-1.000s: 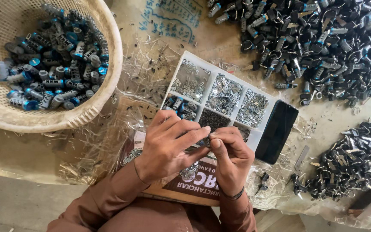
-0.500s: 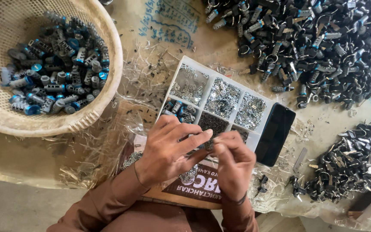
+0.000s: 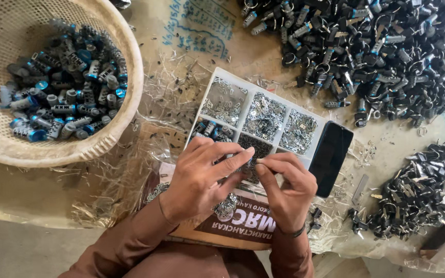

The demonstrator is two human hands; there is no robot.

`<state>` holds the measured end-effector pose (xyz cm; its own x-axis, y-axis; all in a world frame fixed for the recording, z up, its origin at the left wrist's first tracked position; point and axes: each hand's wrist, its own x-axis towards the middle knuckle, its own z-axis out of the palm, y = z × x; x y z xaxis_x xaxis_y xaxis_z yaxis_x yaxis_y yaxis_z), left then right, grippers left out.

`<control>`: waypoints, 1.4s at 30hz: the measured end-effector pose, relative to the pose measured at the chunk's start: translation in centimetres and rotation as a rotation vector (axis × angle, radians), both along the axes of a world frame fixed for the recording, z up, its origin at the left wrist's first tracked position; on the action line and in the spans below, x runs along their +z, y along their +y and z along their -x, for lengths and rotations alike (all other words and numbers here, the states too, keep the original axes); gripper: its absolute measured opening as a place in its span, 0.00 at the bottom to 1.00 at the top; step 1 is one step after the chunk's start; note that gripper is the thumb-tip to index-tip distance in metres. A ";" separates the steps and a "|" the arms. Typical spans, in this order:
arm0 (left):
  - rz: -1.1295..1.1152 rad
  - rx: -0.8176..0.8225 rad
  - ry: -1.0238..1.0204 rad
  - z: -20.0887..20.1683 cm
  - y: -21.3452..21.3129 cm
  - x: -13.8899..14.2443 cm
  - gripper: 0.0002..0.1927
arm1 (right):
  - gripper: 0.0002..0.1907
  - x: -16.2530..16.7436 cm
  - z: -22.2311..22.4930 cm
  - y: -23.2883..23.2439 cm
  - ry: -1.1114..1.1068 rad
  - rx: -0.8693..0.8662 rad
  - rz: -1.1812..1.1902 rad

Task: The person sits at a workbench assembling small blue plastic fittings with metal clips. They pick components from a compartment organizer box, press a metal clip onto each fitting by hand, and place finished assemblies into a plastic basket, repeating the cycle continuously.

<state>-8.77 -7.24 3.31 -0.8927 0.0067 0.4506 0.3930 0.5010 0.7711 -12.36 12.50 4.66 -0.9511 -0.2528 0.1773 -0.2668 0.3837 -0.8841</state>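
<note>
My left hand (image 3: 204, 172) and my right hand (image 3: 287, 188) meet fingertip to fingertip above a white compartment tray (image 3: 233, 77) of small metal parts. Between thumb and forefinger of each hand sits a tiny part, too small to make out. Both hands rest over the tray's near compartments and a printed cardboard box (image 3: 243, 226) on my lap. Brown sleeves cover my forearms, and a dark band circles my right wrist.
A cream plastic basket (image 3: 124, 103) of blue and silver cylinders stands at the left. A big heap of dark metal pieces (image 3: 372, 51) lies at the far right, a smaller heap (image 3: 428, 190) at the near right. A black phone (image 3: 330, 157) leans on the tray's right side.
My hands have stayed together over the tray, with only small finger movements. The view has shifted slightly.
</note>
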 end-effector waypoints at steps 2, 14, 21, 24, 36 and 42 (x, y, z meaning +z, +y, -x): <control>0.007 -0.003 -0.005 0.1 0.0 0.0 0.27 | 0.05 0.3 0.1 -0.1 0.071 0.024 -0.063; 0.077 -0.026 0.035 0.1 0.3 -0.9 0.26 | 0.07 1.3 -0.3 -1.0 0.210 0.011 -0.262; 0.192 -0.074 0.083 0.0 0.1 -1.3 0.28 | 0.06 0.6 -0.1 -0.8 0.030 -0.018 -0.180; 0.162 -0.053 0.073 -0.2 0.2 -1.3 0.27 | 0.05 -0.1 0.9 -0.6 -0.168 0.028 0.008; 0.124 -0.051 0.061 -0.3 0.2 -0.8 0.26 | 0.03 -1.3 -0.1 0.2 -0.172 0.033 0.196; 0.105 -0.050 0.054 -0.2 0.3 -0.8 0.25 | 0.04 -1.2 -0.2 0.4 -0.145 0.090 0.162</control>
<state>-8.53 -6.93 2.53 -0.8645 0.1006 0.4924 0.4591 0.5568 0.6923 -12.18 12.92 3.44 -0.9446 -0.3167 0.0858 -0.1592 0.2139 -0.9638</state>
